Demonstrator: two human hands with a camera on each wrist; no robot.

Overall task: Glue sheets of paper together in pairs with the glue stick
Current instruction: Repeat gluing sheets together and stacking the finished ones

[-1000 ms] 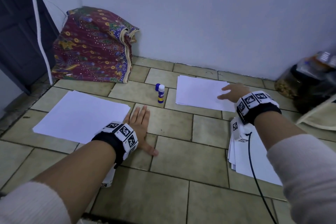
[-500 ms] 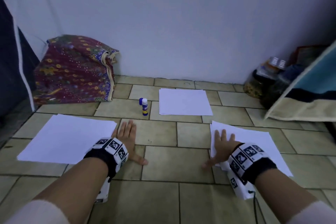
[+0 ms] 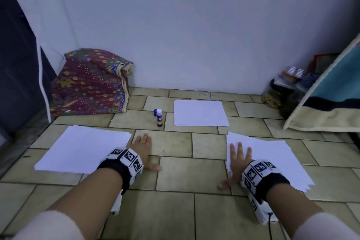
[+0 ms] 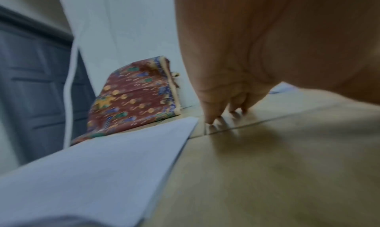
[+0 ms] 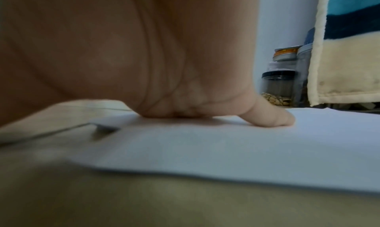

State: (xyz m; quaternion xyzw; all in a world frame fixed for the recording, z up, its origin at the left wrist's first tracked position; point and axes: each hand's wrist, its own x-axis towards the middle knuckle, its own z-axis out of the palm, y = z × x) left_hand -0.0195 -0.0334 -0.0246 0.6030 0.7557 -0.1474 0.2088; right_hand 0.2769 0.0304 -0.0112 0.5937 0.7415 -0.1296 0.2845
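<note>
On the tiled floor (image 3: pixel 175 173), in front of a pale wall (image 3: pixel 194 25), the person rests both hands flat. The left hand (image 3: pixel 143 148) lies palm down on the bare tiles, just beside the right edge of the left stack of paper (image 3: pixel 81 148); its fingers are straight and close together, the thumb stretched out to the side, and it holds nothing. The right hand (image 3: pixel 236 163) presses on the near left corner of the right stack of paper (image 3: pixel 272 158), with the fingers spread wide and straight, while the thumb reaches off the sheets onto the tile. In the right wrist view the little finger (image 5: pixel 273 118) lies flat on the white sheet. The right stack is not tidy (its edges are fanned out at the near side). A third stack of paper (image 3: pixel 200 113) lies farther away, near the wall, well apart from both hands. The glue stick (image 3: pixel 159 118) stands upright just to the left of this stack, and its blue cap (image 3: pixel 155 112) is beside it on the floor. A patterned cloth bundle (image 3: pixel 89 84) sits in the left corner, and jars (image 3: pixel 276 95) stand at the right beside a hanging blanket (image 3: pixel 331 103).
</note>
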